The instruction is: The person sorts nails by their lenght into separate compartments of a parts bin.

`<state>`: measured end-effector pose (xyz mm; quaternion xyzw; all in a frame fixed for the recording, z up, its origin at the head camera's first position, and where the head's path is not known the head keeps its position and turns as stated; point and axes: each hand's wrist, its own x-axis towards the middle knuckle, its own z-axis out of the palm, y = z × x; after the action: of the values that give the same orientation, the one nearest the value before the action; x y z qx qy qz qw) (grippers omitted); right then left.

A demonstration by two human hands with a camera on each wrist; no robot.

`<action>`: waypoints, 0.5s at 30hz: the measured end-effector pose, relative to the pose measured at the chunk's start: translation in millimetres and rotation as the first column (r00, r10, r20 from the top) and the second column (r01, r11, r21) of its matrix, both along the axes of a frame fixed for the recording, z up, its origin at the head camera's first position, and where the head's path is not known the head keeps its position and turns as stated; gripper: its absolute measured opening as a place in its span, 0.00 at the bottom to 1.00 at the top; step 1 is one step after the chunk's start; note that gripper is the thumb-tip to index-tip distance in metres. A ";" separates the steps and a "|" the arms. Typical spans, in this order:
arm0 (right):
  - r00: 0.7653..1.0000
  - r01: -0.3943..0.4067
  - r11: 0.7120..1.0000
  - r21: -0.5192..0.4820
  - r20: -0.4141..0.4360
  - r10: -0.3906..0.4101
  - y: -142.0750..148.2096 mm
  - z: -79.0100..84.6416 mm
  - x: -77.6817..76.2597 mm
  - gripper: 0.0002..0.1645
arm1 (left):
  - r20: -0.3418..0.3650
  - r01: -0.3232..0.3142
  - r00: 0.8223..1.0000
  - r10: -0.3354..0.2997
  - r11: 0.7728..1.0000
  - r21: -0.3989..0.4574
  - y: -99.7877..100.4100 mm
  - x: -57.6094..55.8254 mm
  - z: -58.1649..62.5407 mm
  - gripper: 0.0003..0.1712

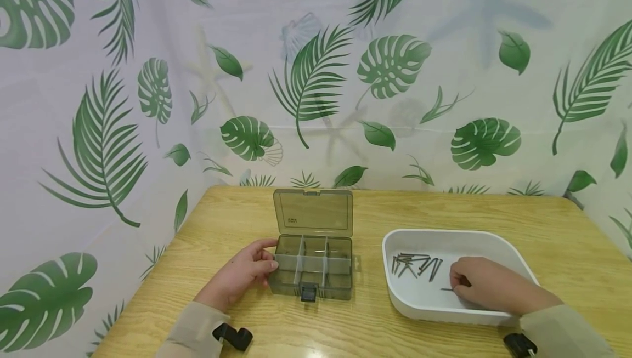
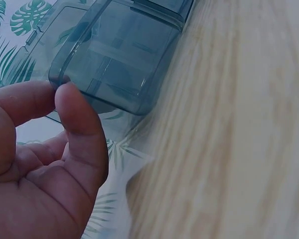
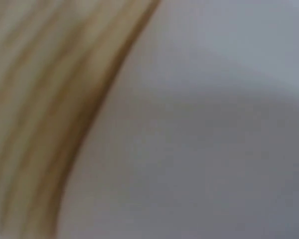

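A translucent grey compartment box (image 1: 313,270) stands on the table with its lid (image 1: 313,212) raised at the back. My left hand (image 1: 242,270) grips its left side; in the left wrist view the thumb (image 2: 79,112) and forefinger (image 2: 27,99) meet at the corner of the box (image 2: 129,64). Inside the white tray (image 1: 459,315), my right hand (image 1: 486,281) pinches a thin screw (image 1: 446,290), whose end pokes out from the fingertips. Several dark screws (image 1: 417,262) lie in a loose pile on the tray's left side. The right wrist view is blurred and shows no hand.
Thin dividers (image 1: 311,262) split the box into small compartments, with a dark latch (image 1: 308,292) at the front. The wooden table (image 1: 365,328) carries both box and tray, which stand apart. A leaf-patterned cloth (image 1: 316,100) hangs behind and on the sides.
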<state>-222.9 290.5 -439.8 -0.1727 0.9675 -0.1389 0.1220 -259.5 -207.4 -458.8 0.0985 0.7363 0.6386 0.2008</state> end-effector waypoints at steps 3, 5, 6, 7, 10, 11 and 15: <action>1.000 0.025 1.000 -0.007 -0.009 -0.025 -0.8 0.9 0.6 0.10 | -0.003 0.002 1.000 -0.002 1.000 0.001 0.4 -1.0 -0.7 0.37; 0.999 0.038 0.999 -0.022 -0.026 -0.039 -3.0 2.5 1.1 0.10 | -0.001 0.001 1.000 -0.001 1.000 0.002 0.4 -1.5 -1.2 0.37; 0.998 0.038 0.999 -0.036 -0.042 -0.040 -4.5 3.4 1.4 0.10 | 0.000 0.000 1.000 0.000 1.000 0.002 0.4 -1.5 -1.3 0.37; 0.998 0.032 0.998 -0.052 -0.061 -0.035 -6.4 4.7 2.0 0.10 | 0.000 -0.002 1.000 0.002 1.000 0.001 0.4 -1.6 -1.5 0.37; 0.993 0.014 0.995 -0.094 -0.113 -0.025 -14.4 9.9 3.4 0.10 | 0.002 -0.004 1.000 0.004 1.000 -0.002 0.4 -1.6 -1.9 0.37; 0.991 0.006 0.994 -0.110 -0.130 -0.020 -17.6 12.0 4.0 0.10 | 0.001 -0.004 1.000 0.004 1.000 -0.003 0.4 -1.4 -1.9 0.37; 0.983 -0.014 0.985 -0.174 -0.181 -0.018 -33.9 21.4 6.6 0.09 | -0.004 0.000 1.000 0.000 1.000 0.000 0.1 -1.4 -1.5 0.37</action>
<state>-216.3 256.6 -418.4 -0.1935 0.9589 -0.2069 0.0174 -260.9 -207.2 -460.3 0.0998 0.7366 0.6386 0.1994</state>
